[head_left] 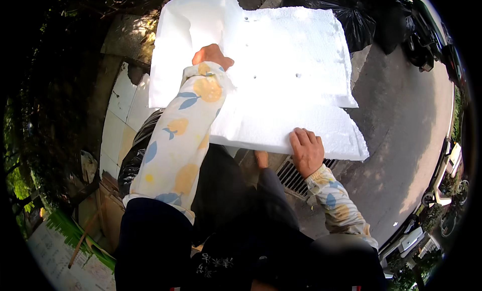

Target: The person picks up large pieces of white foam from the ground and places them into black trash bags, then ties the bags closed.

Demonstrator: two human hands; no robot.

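Note:
Broken white foam boards (293,46) lie stacked before me, bright with glare, with ragged right edges and a few small holes. A smooth, bent white foam piece (173,65) covers their left side. My left hand (213,57) is curled in a fist at the inner edge of this piece; its fingertips are hidden. At the near edge of the lower foam board (260,133), my right hand (307,150) has its fingers over the top, with the thumb out of sight. Floral sleeve covers (180,129) are on both forearms.
Black plastic bags (346,16) stand beyond the foam, and another black bag (137,155) sits left of my legs. A metal drain grate (295,178) is under the near edge. Tiled panels (116,121) lean at left. Parked scooters (444,178) line the paved road (395,114).

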